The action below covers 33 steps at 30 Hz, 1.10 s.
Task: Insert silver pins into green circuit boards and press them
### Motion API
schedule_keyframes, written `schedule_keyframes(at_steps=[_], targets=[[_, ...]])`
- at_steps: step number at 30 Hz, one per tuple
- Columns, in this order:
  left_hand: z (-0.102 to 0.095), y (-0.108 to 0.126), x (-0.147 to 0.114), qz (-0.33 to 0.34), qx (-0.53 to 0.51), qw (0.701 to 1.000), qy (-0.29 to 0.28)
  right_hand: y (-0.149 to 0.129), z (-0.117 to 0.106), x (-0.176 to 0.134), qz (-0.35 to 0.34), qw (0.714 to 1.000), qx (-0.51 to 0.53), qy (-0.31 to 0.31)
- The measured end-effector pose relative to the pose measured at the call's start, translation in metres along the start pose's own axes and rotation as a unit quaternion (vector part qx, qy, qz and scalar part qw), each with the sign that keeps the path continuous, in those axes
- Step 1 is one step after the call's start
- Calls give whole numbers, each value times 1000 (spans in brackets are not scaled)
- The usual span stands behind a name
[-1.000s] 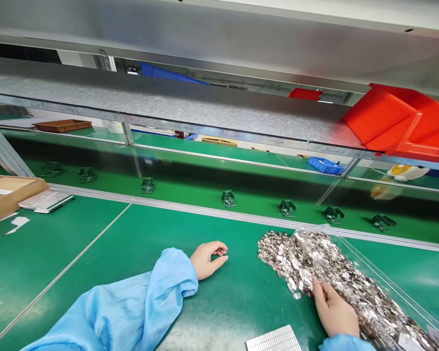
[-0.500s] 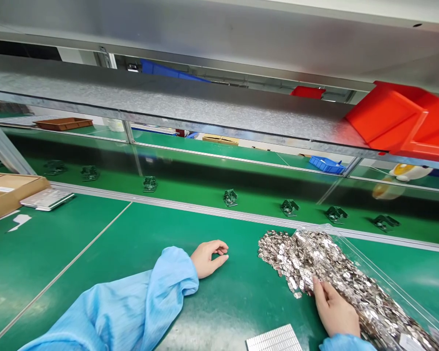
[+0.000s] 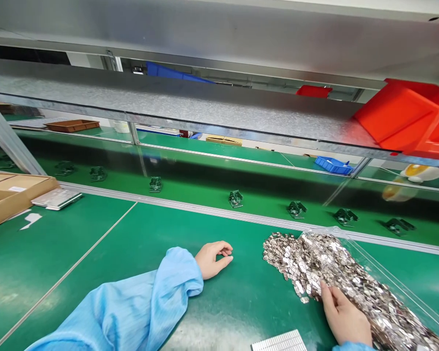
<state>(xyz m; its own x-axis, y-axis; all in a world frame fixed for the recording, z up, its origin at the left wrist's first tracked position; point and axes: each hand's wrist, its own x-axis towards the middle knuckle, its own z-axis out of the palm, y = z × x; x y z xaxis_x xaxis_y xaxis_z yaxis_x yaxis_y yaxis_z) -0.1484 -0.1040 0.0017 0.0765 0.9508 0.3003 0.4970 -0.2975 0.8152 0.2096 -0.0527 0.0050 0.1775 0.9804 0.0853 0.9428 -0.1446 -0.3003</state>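
My left hand (image 3: 214,259) rests on the green tabletop, its fingers loosely curled and the thumb apart, with nothing in it. To the right lies a clear plastic bag (image 3: 354,265) full of small, shiny metal pieces. Many of the metal pieces (image 3: 287,256) are spilled in a heap at the bag's mouth. At the bag's near edge, my right hand (image 3: 346,314) has thumb and fingers closed on the plastic; the fingertips are partly hidden. Between my hands, at the bottom of the view, is a block of silvery strips in rows (image 3: 280,342).
Behind a metal rail, several dark green parts (image 3: 236,199) sit spaced along a green strip. A metal shelf (image 3: 219,109) crosses above, bearing a red bin (image 3: 406,117) on the right. At left are a cardboard box (image 3: 18,197) and a flat stack (image 3: 56,198).
The view has shifted slightly, so most things appear a little farther right. Both hands keep about the same places relative to the table and the bag.
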Motion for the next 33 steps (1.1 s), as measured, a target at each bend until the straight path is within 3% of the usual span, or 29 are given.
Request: schedule_keyframes(at_steps=[6,12,17,33], targets=[[1,-3,0,-3,-7,1000,-2,-1,-2,1,16,1000,3,-6],[2,-3,0,2,-1,1000,2,3,-3,6,40,998,19,-54],[3,-3,1,3,2,1000,6,2,0,4,35,999,22,-13],[1,-1,0,2,12,1000,2,3,4,2,5,999,27,40]])
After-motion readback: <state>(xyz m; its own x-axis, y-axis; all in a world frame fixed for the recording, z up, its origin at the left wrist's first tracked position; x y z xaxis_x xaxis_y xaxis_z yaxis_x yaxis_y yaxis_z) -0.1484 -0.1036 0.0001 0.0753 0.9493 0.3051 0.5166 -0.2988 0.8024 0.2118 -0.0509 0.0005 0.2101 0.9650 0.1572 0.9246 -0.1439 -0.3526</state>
